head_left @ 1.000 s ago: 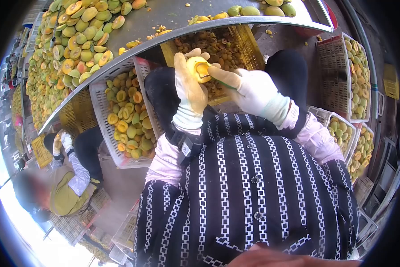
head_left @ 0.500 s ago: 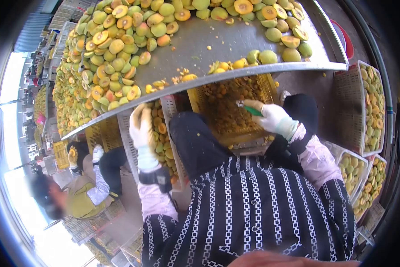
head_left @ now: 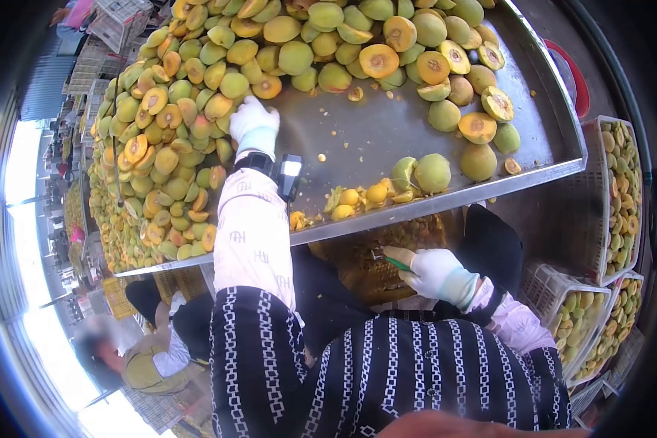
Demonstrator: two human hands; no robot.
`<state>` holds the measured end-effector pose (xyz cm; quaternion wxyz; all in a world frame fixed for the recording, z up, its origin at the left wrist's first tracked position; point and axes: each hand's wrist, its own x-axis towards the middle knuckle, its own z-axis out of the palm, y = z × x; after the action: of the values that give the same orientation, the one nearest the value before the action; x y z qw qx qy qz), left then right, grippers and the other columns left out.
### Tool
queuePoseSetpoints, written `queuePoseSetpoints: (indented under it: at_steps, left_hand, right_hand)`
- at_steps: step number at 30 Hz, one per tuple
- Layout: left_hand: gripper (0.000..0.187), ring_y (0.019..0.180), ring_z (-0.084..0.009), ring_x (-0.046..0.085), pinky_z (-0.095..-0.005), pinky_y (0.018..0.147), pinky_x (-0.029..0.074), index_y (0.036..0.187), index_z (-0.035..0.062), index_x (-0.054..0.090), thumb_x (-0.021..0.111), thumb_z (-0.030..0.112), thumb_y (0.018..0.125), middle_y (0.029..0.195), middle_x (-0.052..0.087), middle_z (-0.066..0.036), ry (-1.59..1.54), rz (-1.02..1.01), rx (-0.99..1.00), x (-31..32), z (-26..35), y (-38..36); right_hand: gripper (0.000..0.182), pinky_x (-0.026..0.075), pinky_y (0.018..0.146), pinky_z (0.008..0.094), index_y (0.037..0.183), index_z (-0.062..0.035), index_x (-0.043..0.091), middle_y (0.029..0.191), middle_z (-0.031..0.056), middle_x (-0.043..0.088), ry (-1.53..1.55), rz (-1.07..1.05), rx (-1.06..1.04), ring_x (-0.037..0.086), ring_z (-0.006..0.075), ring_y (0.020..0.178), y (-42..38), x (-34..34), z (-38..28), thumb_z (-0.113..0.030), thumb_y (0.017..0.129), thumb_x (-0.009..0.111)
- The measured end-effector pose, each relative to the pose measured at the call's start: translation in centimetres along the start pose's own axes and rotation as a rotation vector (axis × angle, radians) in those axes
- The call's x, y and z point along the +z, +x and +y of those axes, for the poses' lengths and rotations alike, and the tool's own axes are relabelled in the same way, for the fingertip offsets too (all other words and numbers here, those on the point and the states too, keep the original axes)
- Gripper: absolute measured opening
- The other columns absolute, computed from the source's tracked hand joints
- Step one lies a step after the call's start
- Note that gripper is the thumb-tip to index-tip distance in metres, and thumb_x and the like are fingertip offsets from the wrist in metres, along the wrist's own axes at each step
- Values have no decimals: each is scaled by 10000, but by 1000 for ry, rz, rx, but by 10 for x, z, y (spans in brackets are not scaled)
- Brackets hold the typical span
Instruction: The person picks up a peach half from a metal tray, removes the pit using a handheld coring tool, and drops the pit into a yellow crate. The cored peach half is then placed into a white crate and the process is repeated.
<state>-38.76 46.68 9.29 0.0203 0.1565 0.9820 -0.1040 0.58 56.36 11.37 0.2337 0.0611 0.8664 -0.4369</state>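
My left hand [head_left: 254, 120], in a white glove, reaches over the metal table [head_left: 306, 139] to the edge of a big heap of halved green and orange fruit [head_left: 189, 109]. Its fingertips are at the fruit and partly hidden, so what they hold, if anything, is unclear. My right hand [head_left: 434, 271], also gloved, is closed round a small green-handled tool [head_left: 397, 263] below the table's front edge, above a yellow crate [head_left: 387, 286] of scraps. Small yellow pieces [head_left: 349, 197] and a green fruit [head_left: 432, 173] lie along the front rim.
White crates of fruit [head_left: 604, 219] stand at the right, with a red basin [head_left: 573, 77] behind them. A co-worker [head_left: 153, 365] sits at the lower left beside more crates. My knees are under the table's front edge.
My left hand has moved from below the table's front edge up and forward to the fruit heap. The view has shifted, and my right hand still holds the tool below the rim.
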Motion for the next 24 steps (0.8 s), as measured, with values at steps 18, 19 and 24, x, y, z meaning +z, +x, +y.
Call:
queuePoseSetpoints:
  at_steps: [18, 19, 24]
  left_hand:
    - [260, 1056, -295, 601, -429, 900, 530, 1168, 57, 567, 538, 112, 915, 1200, 596, -142, -2653, -444, 113, -4, -70, -201]
    - [295, 1065, -293, 597, -411, 885, 533, 1201, 56, 567, 534, 144, 921, 1216, 588, -148, -2790, -533, 165, -18, -70, -223]
    - [483, 982, -219, 598, -251, 702, 488, 1234, 39, 578, 605, 370, 883, 1240, 582, -152, -3217, -828, 392, -13, -58, -291]
  right_hand:
    - [492, 491, 824, 445, 1341, -189, 476, 943, 222, 659, -58, 66, 5, 638, 381, 902, -29, 28, -3, -216, 856, 554]
    - [492, 497, 825, 421, 1345, -190, 473, 944, 216, 657, -44, 85, 13, 643, 374, 897, -30, 31, -1, -225, 865, 576]
    - [502, 473, 886, 286, 1377, -131, 461, 1171, 121, 640, 408, 296, -208, 636, 188, 1019, -51, 44, -22, -94, 897, 602]
